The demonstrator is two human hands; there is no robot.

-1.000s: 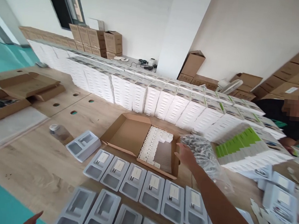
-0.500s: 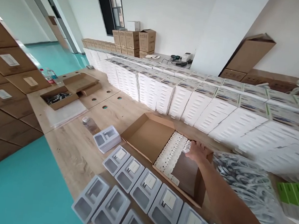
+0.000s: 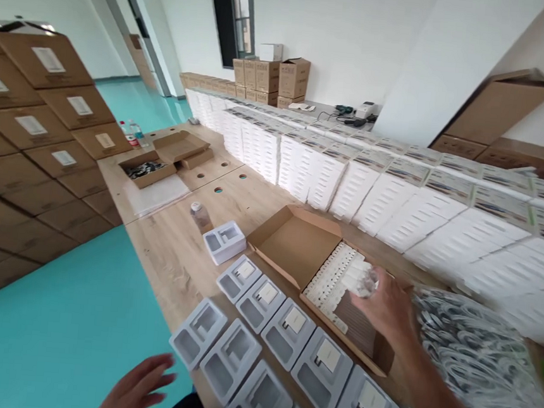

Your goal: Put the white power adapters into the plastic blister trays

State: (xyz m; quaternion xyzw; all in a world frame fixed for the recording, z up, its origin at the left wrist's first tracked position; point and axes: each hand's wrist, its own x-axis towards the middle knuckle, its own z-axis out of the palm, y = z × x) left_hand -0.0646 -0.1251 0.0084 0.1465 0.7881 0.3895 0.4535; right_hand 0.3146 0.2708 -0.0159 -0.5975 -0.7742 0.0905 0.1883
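Note:
My right hand (image 3: 390, 306) is closed around a few small white plastic pieces (image 3: 357, 275), raised just above an opened cardboard box (image 3: 295, 239). Rows of similar white pieces (image 3: 329, 279) fill the left part of that box, and bare corrugated lining (image 3: 359, 326) shows beside them. My left hand (image 3: 139, 388), its fingers apart and holding nothing, hovers over the floor at the table's near edge. Closest to it is a grey plastic tray (image 3: 198, 331) with hollow compartments. Other trays in the row behind, such as this grey tray (image 3: 288, 332), each hold a flat white piece.
A clear bag of grey cables (image 3: 473, 355) lies right of the box. Stacked white packages (image 3: 396, 202) line the table's back. Nested trays (image 3: 225, 241), a clear jar (image 3: 199, 215) and a carton of dark parts (image 3: 144, 170) stand leftward. Brown cartons (image 3: 32, 170) rise at left.
My right hand has lifted white pieces up from inside the box. My left hand has come into view at the lower left. The view has swung somewhat leftward.

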